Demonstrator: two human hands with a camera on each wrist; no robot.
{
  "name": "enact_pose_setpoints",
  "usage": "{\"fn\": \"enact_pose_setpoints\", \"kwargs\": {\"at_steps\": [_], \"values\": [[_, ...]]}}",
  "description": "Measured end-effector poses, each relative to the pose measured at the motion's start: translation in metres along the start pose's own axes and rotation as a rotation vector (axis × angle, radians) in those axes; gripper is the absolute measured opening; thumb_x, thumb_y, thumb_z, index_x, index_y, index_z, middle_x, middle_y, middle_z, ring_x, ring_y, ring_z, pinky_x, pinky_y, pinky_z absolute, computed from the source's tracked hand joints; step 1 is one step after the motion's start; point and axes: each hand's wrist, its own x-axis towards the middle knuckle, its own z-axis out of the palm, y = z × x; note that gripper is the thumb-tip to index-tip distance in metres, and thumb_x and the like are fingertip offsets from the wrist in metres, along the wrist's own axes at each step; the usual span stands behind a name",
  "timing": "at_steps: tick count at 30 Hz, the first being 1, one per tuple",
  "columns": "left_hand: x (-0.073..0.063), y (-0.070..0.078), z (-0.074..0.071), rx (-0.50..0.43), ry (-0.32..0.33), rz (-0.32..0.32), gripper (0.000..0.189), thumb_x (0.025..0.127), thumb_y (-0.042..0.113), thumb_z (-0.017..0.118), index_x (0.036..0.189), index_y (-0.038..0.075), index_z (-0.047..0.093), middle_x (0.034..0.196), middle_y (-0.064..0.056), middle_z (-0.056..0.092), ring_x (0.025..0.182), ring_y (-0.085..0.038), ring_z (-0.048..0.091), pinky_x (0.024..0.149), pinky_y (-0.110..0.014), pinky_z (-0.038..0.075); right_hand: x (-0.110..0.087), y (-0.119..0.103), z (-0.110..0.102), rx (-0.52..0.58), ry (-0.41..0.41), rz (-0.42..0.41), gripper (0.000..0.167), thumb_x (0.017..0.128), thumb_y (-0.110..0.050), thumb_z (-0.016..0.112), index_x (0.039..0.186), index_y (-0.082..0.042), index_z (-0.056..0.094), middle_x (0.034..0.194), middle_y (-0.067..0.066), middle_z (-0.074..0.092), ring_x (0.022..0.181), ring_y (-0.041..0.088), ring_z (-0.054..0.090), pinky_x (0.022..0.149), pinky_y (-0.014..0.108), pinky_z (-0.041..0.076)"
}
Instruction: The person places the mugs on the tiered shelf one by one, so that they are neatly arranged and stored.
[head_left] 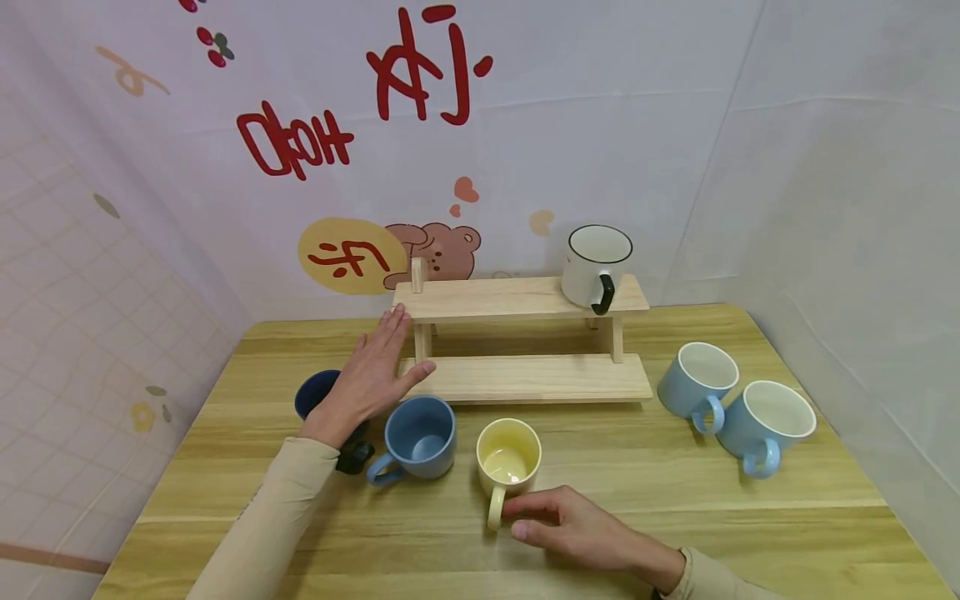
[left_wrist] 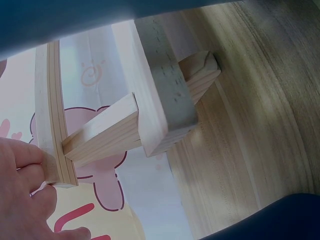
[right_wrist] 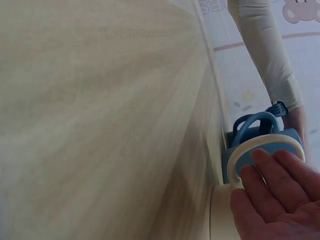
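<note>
Wooden shelf [head_left: 517,298], two-tiered, stands at the back of the wood-grain tabletop [head_left: 810,525], in front of a white printed backdrop [head_left: 622,158]. At its left end, the person's left grip [head_left: 371,367] is open, fingers extended and thumb spread, fingertips resting on the end of the upper tier without clasping it. The right grip [head_left: 570,525] is also loosely open, thumb apart from the forefinger; its fingers lie against the handle of the yellow mug, holding nothing firmly.

A white mug [head_left: 588,279] with black rim and handle stands upright on the upper tier's right end. Two light-blue mugs [head_left: 757,429] stand just beside each other right of the shelf. Left of centre is a blue mug [head_left: 422,437], and beyond it a dark blue mug [head_left: 315,392], partly hidden by the left arm. Smallest, the yellow mug [head_left: 508,458] sits upright before the shelf, its handle [head_left: 497,508] pointing toward the person.
</note>
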Motion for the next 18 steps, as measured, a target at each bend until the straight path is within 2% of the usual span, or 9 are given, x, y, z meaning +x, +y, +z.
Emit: {"fn": "enact_pose_setpoints", "kwargs": {"at_steps": [4, 10, 13, 18], "values": [[-0.0003, 0.0002, -0.0004, -0.005, -0.007, -0.005, 0.098, 0.100, 0.067, 0.050, 0.166, 0.004, 0.014, 0.174, -0.012, 0.007, 0.160, -0.031, 0.003, 0.123, -0.064, 0.012, 0.0056, 0.0041, 0.0030, 0.034, -0.023, -0.030, 0.031, 0.108, -0.020, 0.058, 0.132, -0.004, 0.069, 0.127, 0.006, 0.071, 0.117, 0.007, 0.061, 0.100, 0.022, 0.047], [-0.0003, 0.0009, -0.0009, -0.007, -0.012, -0.005, 0.097, 0.101, 0.066, 0.050, 0.166, 0.005, 0.013, 0.174, -0.012, 0.006, 0.160, -0.029, 0.002, 0.123, -0.064, 0.012, 0.0105, 0.0086, 0.0077, 0.132, -0.085, -0.103, 0.032, 0.109, -0.012, 0.054, 0.135, 0.001, 0.066, 0.133, 0.017, 0.068, 0.124, 0.008, 0.059, 0.103, 0.021, 0.045], [-0.0002, 0.0013, -0.0012, -0.007, -0.014, -0.005, 0.096, 0.101, 0.066, 0.050, 0.166, 0.005, 0.013, 0.174, -0.011, 0.006, 0.160, -0.028, 0.002, 0.123, -0.064, 0.012, 0.0104, 0.0085, 0.0084, 0.151, -0.089, -0.097, 0.030, 0.108, -0.012, 0.055, 0.133, -0.001, 0.068, 0.131, 0.018, 0.069, 0.123, 0.008, 0.059, 0.103, 0.021, 0.045], [-0.0005, 0.0013, -0.0017, 0.003, -0.012, -0.004, 0.096, 0.101, 0.066, 0.050, 0.166, 0.004, 0.014, 0.173, -0.013, 0.007, 0.160, -0.029, 0.003, 0.122, -0.064, 0.014, 0.0079, 0.0093, 0.0073, 0.147, -0.062, -0.066, 0.027, 0.108, -0.015, 0.056, 0.126, -0.001, 0.070, 0.120, 0.018, 0.074, 0.114, 0.007, 0.064, 0.099, 0.022, 0.047]]}}
